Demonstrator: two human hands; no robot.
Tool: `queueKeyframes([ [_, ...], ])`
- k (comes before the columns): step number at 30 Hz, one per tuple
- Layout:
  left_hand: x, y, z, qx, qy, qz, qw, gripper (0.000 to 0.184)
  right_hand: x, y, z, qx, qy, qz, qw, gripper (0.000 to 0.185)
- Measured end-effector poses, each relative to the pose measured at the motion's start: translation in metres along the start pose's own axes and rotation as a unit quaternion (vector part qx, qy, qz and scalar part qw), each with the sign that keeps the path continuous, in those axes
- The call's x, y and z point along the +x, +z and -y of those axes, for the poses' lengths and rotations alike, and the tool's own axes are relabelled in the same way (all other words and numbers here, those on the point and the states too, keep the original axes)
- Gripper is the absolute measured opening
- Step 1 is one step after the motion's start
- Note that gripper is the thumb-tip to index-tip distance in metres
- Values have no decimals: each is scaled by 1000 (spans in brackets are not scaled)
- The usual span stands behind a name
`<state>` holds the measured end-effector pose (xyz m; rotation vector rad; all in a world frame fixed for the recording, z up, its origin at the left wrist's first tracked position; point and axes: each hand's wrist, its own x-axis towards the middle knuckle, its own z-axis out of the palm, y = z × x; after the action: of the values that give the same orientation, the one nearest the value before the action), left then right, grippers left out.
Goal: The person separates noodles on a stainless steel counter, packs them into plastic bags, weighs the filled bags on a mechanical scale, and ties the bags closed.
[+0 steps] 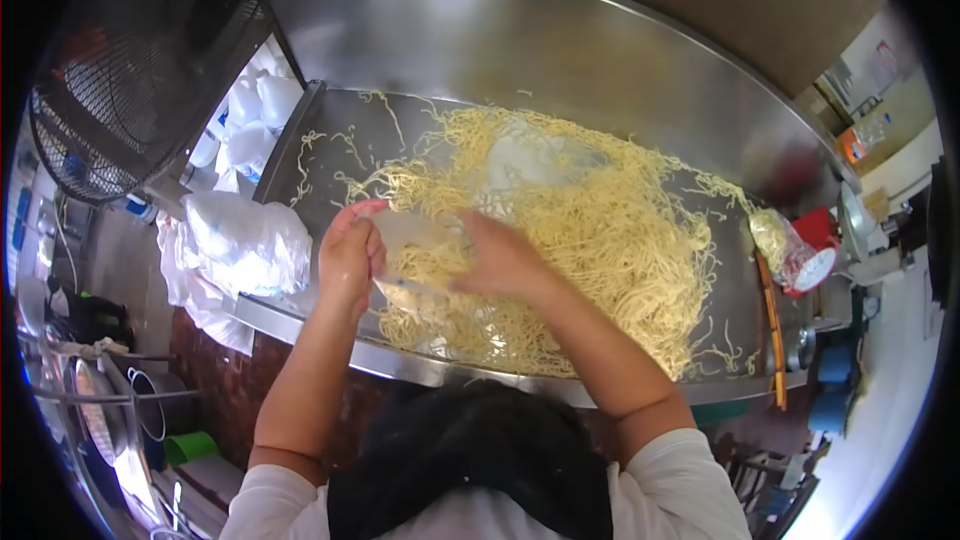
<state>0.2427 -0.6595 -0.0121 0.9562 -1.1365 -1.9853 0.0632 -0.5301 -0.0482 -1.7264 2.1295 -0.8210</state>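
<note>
Yellow noodles [625,260] lie in a wide heap across the steel tray [330,155]. At the heap's left side, my left hand [348,245] is closed on the edge of a clear plastic bag [405,240]. Some noodles show in or behind the bag; which of the two I cannot tell. My right hand [495,255] is just right of the bag, over the noodles, smeared by motion, and its fingers are hard to make out. A whitish translucent patch [525,155] shows among the noodles behind my hands.
Filled plastic bags [250,245] sit at the tray's left edge, near a fan [100,120]. On the right are a wooden stick [770,325], a bag of noodles [770,235] and a red item [815,228]. A raised steel wall [560,40] runs along the back.
</note>
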Motion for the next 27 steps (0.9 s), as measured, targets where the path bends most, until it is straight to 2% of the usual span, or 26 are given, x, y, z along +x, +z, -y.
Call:
queueKeyframes([
  [2, -7, 1, -9, -16, -28, -11, 999, 23, -36, 34, -6, -72, 106, 127, 984, 64],
  [3, -9, 1, -10, -24, -43, -15, 999, 25, -62, 63, -27, -87, 72, 84, 990, 58],
  [4, -9, -5, -8, -43, -56, 24, 997, 26, -79, 81, -44, -102, 37, 43, 993, 53],
  [6, -5, -30, -2, -78, -84, 99, 988, 30, -82, 72, -40, 16, 138, 5, 990, 42],
  [7, 0, -40, 0, -30, -82, 213, 973, 33, -86, 67, -33, 79, 194, -17, 978, 37],
  [9, -6, -11, 14, 131, -27, 271, 953, 35, -63, 32, -1, 191, 85, -127, 970, 29],
  [11, -5, 6, 41, 210, 15, 336, 918, 40, -37, 5, 39, 311, -6, -126, 942, 24],
  [12, 9, 8, 72, 211, 28, 375, 902, 43, -30, 1, 48, 318, -6, -123, 940, 22],
  [14, 18, 20, 84, 244, -42, 406, 880, 47, -23, -6, 55, 332, -10, -117, 936, 17],
  [16, 25, 27, 83, 308, -208, 378, 848, 48, -28, -3, 38, 251, -28, -167, 953, 20],
  [17, 20, 35, 77, 319, -161, 360, 862, 46, -31, -1, 26, 209, -37, -188, 959, 21],
  [19, -1, 46, 64, 338, -76, 314, 884, 41, -45, 0, 9, 200, 52, -177, 962, 27],
  [20, 4, 47, 59, 333, -65, 321, 884, 39, -55, -3, 3, 198, 96, -172, 960, 31],
  [22, 29, 46, 41, 328, -42, 330, 884, 35, -84, -21, -13, 55, 194, 33, 979, 46],
  [23, 30, 42, 34, 401, 34, 345, 848, 29, -96, -17, -24, 54, 193, -10, 980, 47],
  [24, 30, 41, 25, 528, 66, 342, 775, 29, -105, -11, -36, 53, 191, -49, 979, 48],
  [26, 28, 41, 7, 747, 111, 315, 575, 27, -107, -21, -52, 134, 245, -67, 958, 46],
  [27, 33, 34, 10, 770, 123, 289, 556, 23, -105, -22, -57, 114, 233, -96, 961, 46],
])
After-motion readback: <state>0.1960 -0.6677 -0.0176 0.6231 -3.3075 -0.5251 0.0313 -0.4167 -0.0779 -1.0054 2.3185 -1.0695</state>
